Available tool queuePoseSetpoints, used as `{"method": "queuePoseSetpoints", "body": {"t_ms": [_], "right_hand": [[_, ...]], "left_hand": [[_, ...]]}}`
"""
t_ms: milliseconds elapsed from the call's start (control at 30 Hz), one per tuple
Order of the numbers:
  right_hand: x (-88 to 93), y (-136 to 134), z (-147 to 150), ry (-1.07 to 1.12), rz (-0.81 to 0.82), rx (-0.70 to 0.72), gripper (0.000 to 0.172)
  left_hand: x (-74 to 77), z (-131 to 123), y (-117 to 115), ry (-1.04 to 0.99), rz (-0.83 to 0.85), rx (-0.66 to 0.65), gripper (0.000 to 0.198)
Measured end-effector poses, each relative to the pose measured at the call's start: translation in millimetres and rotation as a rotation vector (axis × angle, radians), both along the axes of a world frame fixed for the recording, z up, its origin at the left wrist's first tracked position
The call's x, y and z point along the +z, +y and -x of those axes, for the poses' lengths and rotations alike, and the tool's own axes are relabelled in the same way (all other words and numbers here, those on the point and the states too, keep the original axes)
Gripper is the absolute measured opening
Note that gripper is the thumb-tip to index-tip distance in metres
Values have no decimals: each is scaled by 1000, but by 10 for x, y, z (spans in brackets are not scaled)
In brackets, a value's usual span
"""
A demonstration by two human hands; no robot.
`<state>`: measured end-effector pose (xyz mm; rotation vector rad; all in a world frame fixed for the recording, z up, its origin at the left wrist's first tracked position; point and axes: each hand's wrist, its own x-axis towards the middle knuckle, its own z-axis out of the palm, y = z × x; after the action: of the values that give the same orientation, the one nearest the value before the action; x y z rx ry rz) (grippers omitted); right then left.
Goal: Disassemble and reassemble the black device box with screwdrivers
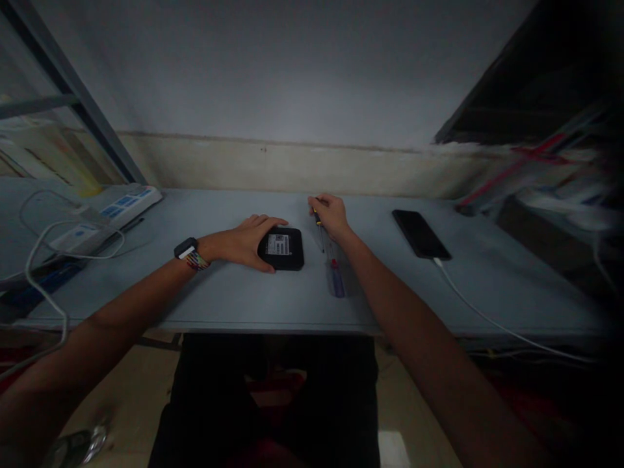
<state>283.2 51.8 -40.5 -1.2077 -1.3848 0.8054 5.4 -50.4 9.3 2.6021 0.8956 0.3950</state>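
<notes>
While your left hand (246, 242) lies flat against the small black box (281, 249) at the middle of the frame, its grip is loose and spread, pressing rather than clasping. Your right hand (331, 216), just right of the box, has its grip closed around a thin screwdriver (319, 227), tip down on the desk (219, 286). A second screwdriver (336, 276) lies below that hand. A black phone (420, 234) with a white cable (487, 315) sits at right; a power strip (104, 214) at left.
</notes>
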Motion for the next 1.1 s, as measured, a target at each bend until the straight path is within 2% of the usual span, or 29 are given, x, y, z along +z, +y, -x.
{"method": "queuePoseSetpoints", "body": {"t_ms": [233,300,400,500,600,767,1100], "right_hand": [[2,-10,7,43,1,15,32],[8,-9,2,67,-3,16,33],[21,-5,-17,116,-1,18,33],[33,-2,-44,177,11,32,34],[37,5,-69,236,21,50,39],[36,44,-89,313,34,67,41],[124,206,-132,418,96,95,38]], "left_hand": [[-84,50,30,-72,19,31,114],[-93,84,90,-112,86,73,100],[-141,164,260,-243,179,199,64],[-208,260,488,-337,133,403,45],[-238,332,699,-282,19,579,33],[-208,351,890,-220,-42,609,45],[-192,408,946,-220,-47,603,46]]}}
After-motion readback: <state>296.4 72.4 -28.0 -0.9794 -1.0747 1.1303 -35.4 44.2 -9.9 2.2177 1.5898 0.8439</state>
